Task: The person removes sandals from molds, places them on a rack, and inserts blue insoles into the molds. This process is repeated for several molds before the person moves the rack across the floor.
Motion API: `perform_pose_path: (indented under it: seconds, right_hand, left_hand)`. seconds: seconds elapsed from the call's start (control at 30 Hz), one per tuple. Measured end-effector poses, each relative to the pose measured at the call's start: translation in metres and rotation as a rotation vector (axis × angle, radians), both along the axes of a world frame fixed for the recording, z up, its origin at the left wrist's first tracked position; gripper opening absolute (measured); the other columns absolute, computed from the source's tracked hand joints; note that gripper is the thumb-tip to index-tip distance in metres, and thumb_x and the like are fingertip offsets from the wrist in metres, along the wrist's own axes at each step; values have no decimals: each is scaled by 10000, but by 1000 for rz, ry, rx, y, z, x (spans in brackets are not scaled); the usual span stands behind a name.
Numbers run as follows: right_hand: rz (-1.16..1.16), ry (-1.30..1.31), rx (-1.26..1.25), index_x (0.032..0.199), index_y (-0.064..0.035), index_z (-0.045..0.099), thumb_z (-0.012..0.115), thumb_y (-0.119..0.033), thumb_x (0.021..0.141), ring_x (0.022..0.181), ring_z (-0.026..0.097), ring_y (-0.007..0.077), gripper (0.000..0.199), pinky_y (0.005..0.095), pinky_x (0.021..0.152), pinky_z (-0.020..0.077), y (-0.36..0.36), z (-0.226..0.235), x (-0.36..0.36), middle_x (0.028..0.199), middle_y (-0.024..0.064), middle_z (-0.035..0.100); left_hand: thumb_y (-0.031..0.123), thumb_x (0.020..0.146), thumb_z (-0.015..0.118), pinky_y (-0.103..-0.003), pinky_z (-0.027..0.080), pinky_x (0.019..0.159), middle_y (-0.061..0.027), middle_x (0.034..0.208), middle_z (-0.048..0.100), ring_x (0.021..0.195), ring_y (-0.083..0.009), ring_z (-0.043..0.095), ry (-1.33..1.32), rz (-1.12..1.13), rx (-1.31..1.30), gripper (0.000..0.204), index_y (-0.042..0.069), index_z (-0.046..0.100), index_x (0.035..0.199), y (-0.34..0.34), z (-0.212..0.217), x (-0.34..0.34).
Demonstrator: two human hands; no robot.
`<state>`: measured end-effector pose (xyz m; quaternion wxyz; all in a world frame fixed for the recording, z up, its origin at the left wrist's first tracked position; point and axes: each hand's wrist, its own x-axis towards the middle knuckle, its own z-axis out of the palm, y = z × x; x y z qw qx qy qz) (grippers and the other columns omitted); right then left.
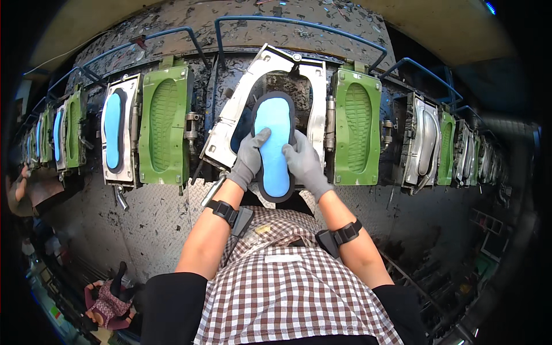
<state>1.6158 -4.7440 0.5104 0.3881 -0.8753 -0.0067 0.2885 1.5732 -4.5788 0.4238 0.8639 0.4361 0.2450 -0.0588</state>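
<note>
Both gloved hands grip one sole piece (275,155): the left hand (249,155) pinches its left edge and the right hand (305,162) its right edge, each thumb laid on the blue face, the other fingers largely hidden behind. The piece, blue with a black border, stands lengthwise away from the wearer, in front of a silver frame (315,80) and overlapping its sole-shaped opening; contact between the two cannot be determined. The frame sits askew. Right of it, joined at a hinge (330,123), lies a green mould (356,126) with a treaded cavity. To the left, a silver plate (131,109) bears a second blue insert (112,129), beside another green mould (164,123). Further moulds recede along both sides. Blue rails (299,22) run behind the row; dark scraps litter the surface beyond. Each forearm carries a strapped black device; the wearer has a checked apron (293,293). At lower left, a co-worker (109,305) is visible.
</note>
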Motion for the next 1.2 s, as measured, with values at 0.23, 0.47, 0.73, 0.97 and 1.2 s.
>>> perform_pose_path:
  seconds: [0.23,0.47,0.73,0.97,1.2]
  right_hand:
    - [-249,-315,226,1549,-50,431,613,-203,959,814,715,308,637,466,774,550,-20,-62,-11,880,127,713]
    - [-76,-444,-82,1561,-167,480,569,-154,954,899,713,295,614,437,860,552,-12,-25,67,1042,133,724]
    - [-7,-607,40,1304,-221,705,642,-208,939,1084,703,351,371,461,976,533,-34,-33,76,1186,97,743]
    - [1327,-490,-489,1125,-157,793,633,-239,886,1263,633,306,299,647,1230,172,82,22,119,1187,96,761]
    - [1032,-602,-189,1057,-220,766,619,-317,922,1257,605,264,222,565,1259,216,44,-9,154,1133,55,720]
  left_hand:
    - [289,987,680,-298,533,890,-76,1122,715,970,-135,654,-25,-107,140,424,-38,672,1257,-21,12,41]
    - [363,1019,667,-313,515,981,-106,1245,677,1088,-173,637,9,-51,217,549,-32,574,1389,-24,8,103]
    - [265,1010,571,-514,365,1181,-373,1559,358,1409,-521,423,59,-166,1107,819,2,117,1640,-84,55,69]
    - [300,946,637,-564,257,1215,-301,1569,385,1469,-495,327,-70,-259,1428,670,57,423,1532,-103,27,17]
    - [22,799,659,-530,425,1037,-153,1328,624,1258,-377,560,243,-354,1898,451,117,677,1239,25,89,-138]
